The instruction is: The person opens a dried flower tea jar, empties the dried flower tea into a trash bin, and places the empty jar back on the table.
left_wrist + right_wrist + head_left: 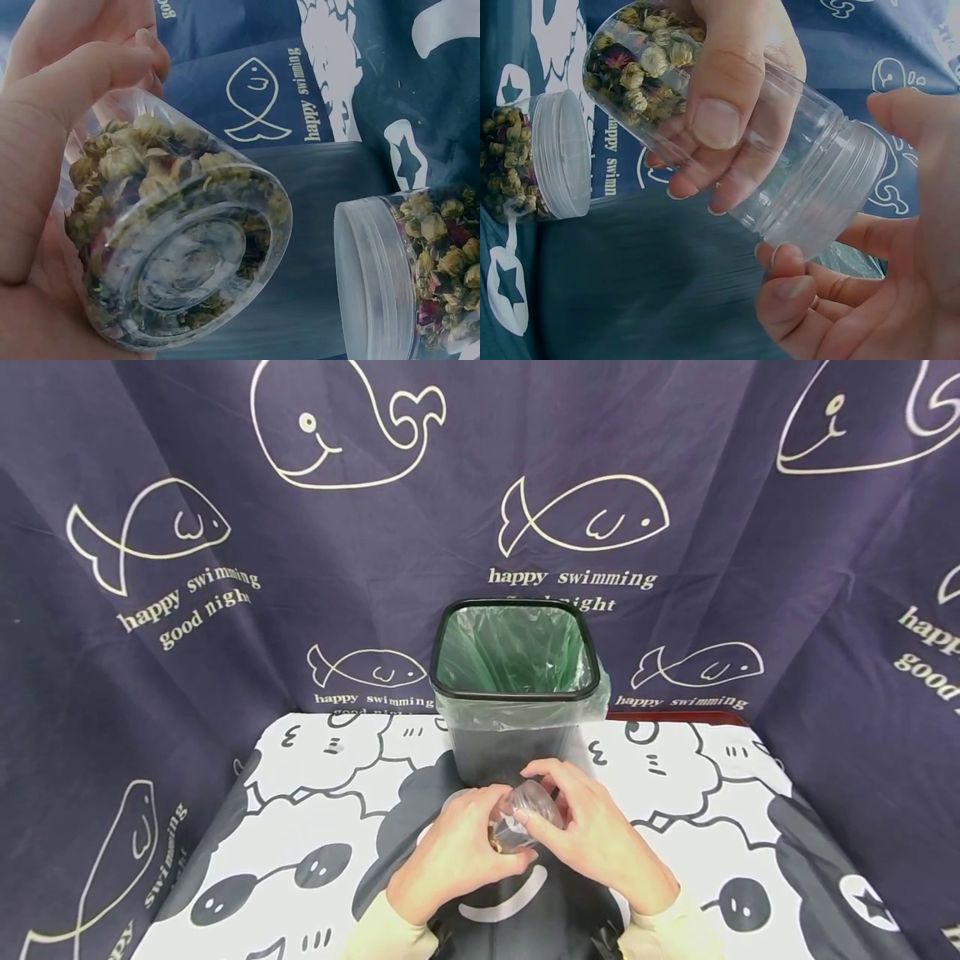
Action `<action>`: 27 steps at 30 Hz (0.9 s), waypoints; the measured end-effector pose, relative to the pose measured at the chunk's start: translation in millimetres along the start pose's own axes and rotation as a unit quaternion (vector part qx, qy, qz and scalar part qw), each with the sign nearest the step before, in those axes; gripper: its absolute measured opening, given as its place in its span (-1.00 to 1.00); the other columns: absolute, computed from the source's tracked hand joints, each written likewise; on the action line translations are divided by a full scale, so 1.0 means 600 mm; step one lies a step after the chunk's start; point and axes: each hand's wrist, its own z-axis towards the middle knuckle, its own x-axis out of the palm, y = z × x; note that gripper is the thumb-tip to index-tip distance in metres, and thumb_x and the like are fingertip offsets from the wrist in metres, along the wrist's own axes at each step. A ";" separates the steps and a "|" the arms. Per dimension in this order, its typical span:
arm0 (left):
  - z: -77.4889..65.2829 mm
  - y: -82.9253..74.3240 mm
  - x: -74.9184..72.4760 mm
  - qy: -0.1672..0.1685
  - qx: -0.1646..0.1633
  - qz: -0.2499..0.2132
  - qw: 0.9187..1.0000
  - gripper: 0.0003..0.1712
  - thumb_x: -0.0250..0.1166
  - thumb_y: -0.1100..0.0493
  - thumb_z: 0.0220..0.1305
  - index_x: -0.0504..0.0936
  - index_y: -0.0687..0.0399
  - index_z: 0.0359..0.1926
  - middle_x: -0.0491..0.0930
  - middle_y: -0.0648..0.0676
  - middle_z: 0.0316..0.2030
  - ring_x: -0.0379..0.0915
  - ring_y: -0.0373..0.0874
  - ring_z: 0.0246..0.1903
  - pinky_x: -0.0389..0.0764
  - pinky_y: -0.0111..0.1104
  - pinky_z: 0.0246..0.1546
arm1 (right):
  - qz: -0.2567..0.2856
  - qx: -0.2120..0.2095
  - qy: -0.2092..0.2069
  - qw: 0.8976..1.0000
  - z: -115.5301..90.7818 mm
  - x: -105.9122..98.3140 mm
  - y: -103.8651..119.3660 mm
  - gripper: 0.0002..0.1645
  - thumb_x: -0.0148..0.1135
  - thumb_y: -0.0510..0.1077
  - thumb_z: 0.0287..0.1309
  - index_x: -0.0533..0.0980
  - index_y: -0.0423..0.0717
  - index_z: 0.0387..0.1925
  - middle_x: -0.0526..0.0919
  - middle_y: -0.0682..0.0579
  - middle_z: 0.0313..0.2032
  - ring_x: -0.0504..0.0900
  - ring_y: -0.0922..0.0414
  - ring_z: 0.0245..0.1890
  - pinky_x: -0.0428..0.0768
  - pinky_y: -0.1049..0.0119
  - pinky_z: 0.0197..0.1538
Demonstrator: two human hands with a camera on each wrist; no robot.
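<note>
My left hand [463, 839] grips a clear plastic jar [195, 255] of dried yellow and dark red flower buds. The jar is tilted, its base facing the left wrist camera. In the right wrist view the buds lie at the base end, and bare clear wall shows toward the lid [829, 199]. My right hand [588, 827] is curled around that lid, fingertips at its edge. A second jar [544, 157] of similar buds, with its lid on, stands beside; the head view shows only a bit of it behind my left hand.
A dark bin [510, 747] lined with a green bag [517, 647] stands just beyond my hands. Beneath is a black and white patterned cloth [315, 818]. Dark blue curtains [360, 543] with fish and whale drawings hang behind and at both sides.
</note>
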 end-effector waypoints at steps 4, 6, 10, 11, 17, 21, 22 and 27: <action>-0.001 0.000 0.000 0.003 -0.006 0.000 1.000 -0.38 0.62 -0.16 -0.12 0.63 -0.25 0.01 0.62 -0.33 -0.27 0.52 -0.34 -0.27 0.56 -0.45 -0.20 | -0.012 -0.011 -0.005 1.000 0.000 -0.001 -0.002 -0.45 0.56 0.04 0.07 0.53 0.18 0.08 0.56 0.25 -0.28 0.46 0.39 -0.47 0.50 0.47 -0.36; -0.001 0.001 0.000 0.006 -0.009 -0.001 1.000 -0.37 0.62 -0.17 -0.12 0.63 -0.26 0.03 0.62 -0.34 -0.26 0.52 -0.34 -0.27 0.56 -0.46 -0.20 | -0.014 -0.015 -0.005 1.000 0.000 -0.002 -0.003 -0.47 0.56 0.05 0.07 0.54 0.21 0.07 0.56 0.26 -0.28 0.46 0.37 -0.46 0.49 0.47 -0.36; 0.000 0.002 0.001 0.010 -0.012 -0.004 1.000 -0.37 0.62 -0.18 -0.13 0.63 -0.29 0.02 0.62 -0.37 -0.26 0.53 -0.34 -0.26 0.57 -0.46 -0.19 | -0.008 -0.029 0.000 1.000 0.001 -0.005 -0.003 -0.49 0.54 0.04 0.11 0.53 0.23 0.08 0.55 0.26 -0.26 0.46 0.34 -0.45 0.49 0.47 -0.37; 0.000 0.003 0.001 0.011 -0.012 -0.005 1.000 -0.38 0.63 -0.18 -0.14 0.63 -0.30 0.01 0.62 -0.37 -0.27 0.54 -0.34 -0.27 0.57 -0.46 -0.19 | -0.006 -0.032 0.003 0.999 0.001 -0.006 -0.002 -0.49 0.54 0.04 0.12 0.52 0.24 0.09 0.55 0.26 -0.25 0.46 0.34 -0.45 0.49 0.48 -0.37; -0.001 0.005 0.003 0.017 -0.011 -0.011 1.000 -0.43 0.63 -0.18 -0.14 0.63 -0.34 -0.06 0.61 -0.39 -0.32 0.51 -0.35 -0.29 0.55 -0.47 -0.21 | 0.005 -0.046 0.016 0.999 -0.001 -0.012 -0.002 -0.45 0.53 -0.02 0.11 0.51 0.22 0.13 0.54 0.25 -0.19 0.48 0.31 -0.44 0.50 0.48 -0.39; -0.001 0.008 0.004 0.015 -0.003 -0.025 1.000 -0.44 0.65 -0.16 -0.16 0.63 -0.33 -0.09 0.62 -0.37 -0.33 0.51 -0.37 -0.32 0.54 -0.53 -0.24 | 0.015 -0.056 0.021 0.998 -0.001 -0.015 -0.002 -0.40 0.53 -0.06 0.11 0.50 0.22 0.17 0.55 0.24 -0.15 0.50 0.29 -0.42 0.54 0.45 -0.36; -0.001 0.008 0.004 0.015 -0.001 -0.030 0.999 -0.44 0.65 -0.16 -0.16 0.63 -0.33 -0.09 0.62 -0.36 -0.34 0.51 -0.38 -0.33 0.54 -0.54 -0.26 | 0.017 -0.057 0.023 0.998 -0.001 -0.015 -0.002 -0.40 0.53 -0.06 0.11 0.50 0.23 0.18 0.55 0.24 -0.14 0.51 0.29 -0.40 0.55 0.45 -0.34; -0.001 0.010 0.003 0.024 0.000 -0.050 0.998 -0.43 0.66 -0.15 -0.16 0.63 -0.32 -0.09 0.61 -0.36 -0.34 0.54 -0.38 -0.35 0.53 -0.59 -0.30 | 0.028 -0.052 0.029 0.998 -0.001 -0.019 -0.002 -0.35 0.52 -0.10 0.10 0.49 0.27 0.21 0.57 0.24 -0.10 0.54 0.29 -0.34 0.58 0.42 -0.31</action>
